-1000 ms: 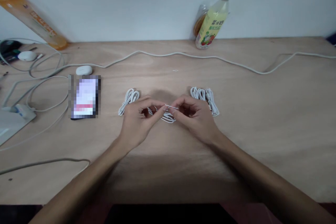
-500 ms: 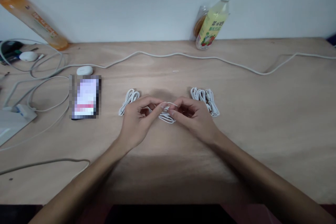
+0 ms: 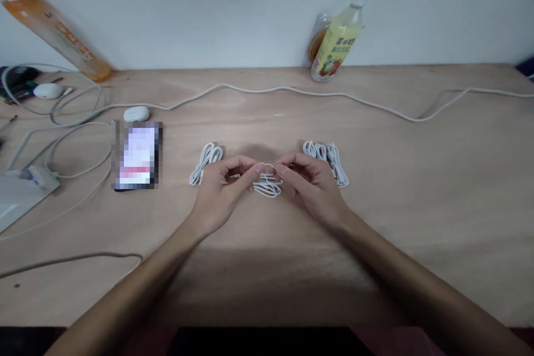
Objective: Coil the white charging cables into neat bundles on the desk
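Observation:
My left hand (image 3: pixel 221 189) and my right hand (image 3: pixel 315 186) meet at the middle of the table, each pinching with thumb and index finger. Between their fingertips runs a thin white tie (image 3: pixel 269 165), bent in a small arc. Just below it shows a coiled white cable (image 3: pixel 267 188), partly covered by my fingers; whether it lies on the table or is lifted I cannot tell. Another coiled white cable (image 3: pixel 207 158) lies beside my left hand. Several more white coils (image 3: pixel 320 151) lie side by side next to my right hand, partly behind it.
A phone (image 3: pixel 138 154) and a white earbud case (image 3: pixel 136 114) lie at left, near tangled cords (image 3: pixel 79 122). An orange drink bottle (image 3: pixel 62 39) and a yellow drink bottle (image 3: pixel 339 39) lean on the wall. A long white cord (image 3: pixel 287 88) crosses the back. A small thin white strip (image 3: pixel 279 115) lies ahead.
My right fingertips have shifted slightly along the thin tie, and its free end no longer sticks out over them. More of the middle cable coil shows between my hands.

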`<action>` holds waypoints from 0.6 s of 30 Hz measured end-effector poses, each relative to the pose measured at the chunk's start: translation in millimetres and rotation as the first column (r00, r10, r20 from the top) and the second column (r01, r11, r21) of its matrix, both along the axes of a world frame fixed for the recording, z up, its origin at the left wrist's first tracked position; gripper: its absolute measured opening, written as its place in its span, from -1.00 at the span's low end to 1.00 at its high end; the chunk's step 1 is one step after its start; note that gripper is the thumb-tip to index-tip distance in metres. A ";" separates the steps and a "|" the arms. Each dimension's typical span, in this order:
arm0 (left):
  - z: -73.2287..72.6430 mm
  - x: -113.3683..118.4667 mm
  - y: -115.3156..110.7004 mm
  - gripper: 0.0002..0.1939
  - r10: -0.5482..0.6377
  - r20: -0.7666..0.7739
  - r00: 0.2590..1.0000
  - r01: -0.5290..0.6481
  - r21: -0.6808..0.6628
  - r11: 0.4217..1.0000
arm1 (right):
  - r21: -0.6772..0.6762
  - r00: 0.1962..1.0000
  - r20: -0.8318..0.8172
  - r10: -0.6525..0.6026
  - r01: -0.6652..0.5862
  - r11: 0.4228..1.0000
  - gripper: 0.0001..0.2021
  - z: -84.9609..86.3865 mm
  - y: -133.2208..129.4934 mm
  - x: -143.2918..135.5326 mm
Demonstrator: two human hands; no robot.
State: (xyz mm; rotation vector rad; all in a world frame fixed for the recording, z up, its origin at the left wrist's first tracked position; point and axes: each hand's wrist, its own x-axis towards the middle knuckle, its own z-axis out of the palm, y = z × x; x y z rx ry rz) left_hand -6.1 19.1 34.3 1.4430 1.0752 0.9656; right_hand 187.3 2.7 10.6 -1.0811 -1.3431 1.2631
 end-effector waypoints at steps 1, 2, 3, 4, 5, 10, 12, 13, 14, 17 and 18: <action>0.2 0.1 0.0 -0.84 -0.008 -0.009 1.000 0.008 -0.001 1.000 | -0.002 1.000 0.009 -0.002 0.002 1.000 -0.74 -0.4 0.0 0.0; 0.2 0.1 -0.1 -0.83 -0.012 -0.019 1.000 0.012 -0.002 1.000 | -0.002 1.000 0.015 -0.007 0.007 1.000 -0.74 -0.7 0.1 0.0; 0.2 0.1 -0.1 -0.82 -0.013 -0.028 1.000 0.013 -0.004 1.000 | 0.002 1.000 0.017 -0.014 0.014 1.000 -0.74 -1.0 0.2 -0.1; -0.1 0.0 -0.1 -0.81 -0.014 -0.035 0.999 0.013 -0.006 1.000 | 0.010 1.000 0.016 -0.020 0.020 1.000 -0.75 -1.2 0.4 -0.2; -0.4 -0.1 -0.1 -0.81 -0.014 -0.039 0.999 0.014 -0.008 1.000 | 0.018 1.000 0.014 -0.023 0.022 1.000 -0.76 -1.3 0.5 -0.4; -1.2 -0.5 -0.3 -0.80 -0.043 -0.032 0.999 0.043 -0.006 0.999 | 0.028 0.999 0.026 -0.046 0.045 0.999 -0.75 -1.0 0.7 -0.7; -0.5 -0.5 -0.5 -0.80 -0.060 -0.036 0.998 0.060 -0.007 0.998 | 0.029 0.997 0.037 -0.066 0.065 0.997 -0.74 -1.6 0.7 -0.3; -0.1 -0.5 -0.6 -0.79 -0.065 -0.040 0.997 0.065 -0.006 0.998 | 0.031 0.996 0.044 -0.076 0.074 0.997 -0.74 -2.3 0.7 -0.1; 0.2 -0.5 -0.7 -0.79 -0.067 -0.042 0.997 0.067 -0.002 0.998 | 0.035 0.995 0.054 -0.083 0.081 0.996 -0.75 -3.2 0.7 0.2; -0.3 -1.0 -1.0 -0.78 -0.060 -0.039 0.997 0.060 0.013 0.998 | 0.063 0.989 0.103 -0.104 0.098 0.993 -0.79 -6.9 0.5 0.7; -1.1 -1.2 -1.2 -0.78 -0.058 -0.044 0.997 0.058 0.016 0.998 | 0.076 0.987 0.120 -0.110 0.102 0.992 -0.81 -8.0 0.3 0.7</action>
